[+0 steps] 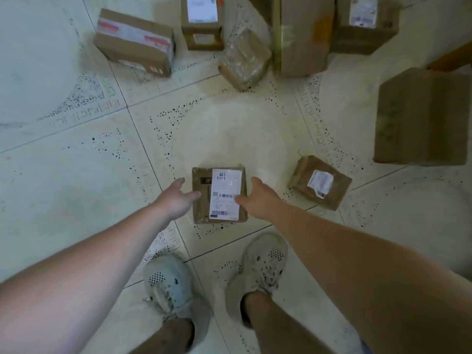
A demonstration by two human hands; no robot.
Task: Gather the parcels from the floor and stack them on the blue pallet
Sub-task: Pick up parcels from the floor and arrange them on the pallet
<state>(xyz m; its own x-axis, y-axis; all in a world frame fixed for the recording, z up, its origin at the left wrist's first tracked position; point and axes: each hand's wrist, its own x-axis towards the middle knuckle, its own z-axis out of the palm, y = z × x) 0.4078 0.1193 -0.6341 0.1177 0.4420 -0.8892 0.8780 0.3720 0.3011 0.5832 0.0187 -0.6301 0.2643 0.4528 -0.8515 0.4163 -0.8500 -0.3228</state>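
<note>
A small brown parcel (201,200) with a white shipping label lies flat on the tiled floor just ahead of my feet. My left hand (178,198) hovers at its left edge, fingers apart, holding nothing. My right hand (258,198) is at its right edge, thumb over the label, fingers spread, not gripping. A second small labelled parcel (319,182) lies to the right. Several more cardboard parcels sit along the far side: one with red tape (135,42), a labelled one (201,21), a plastic-wrapped one (245,60), a tall box (301,34). The blue pallet is out of view.
A larger plain box (421,116) stands at the right, another labelled box (365,24) at the top right. My two feet in grey shoes (168,284) stand on the pale tiles (76,162) right behind the near parcel.
</note>
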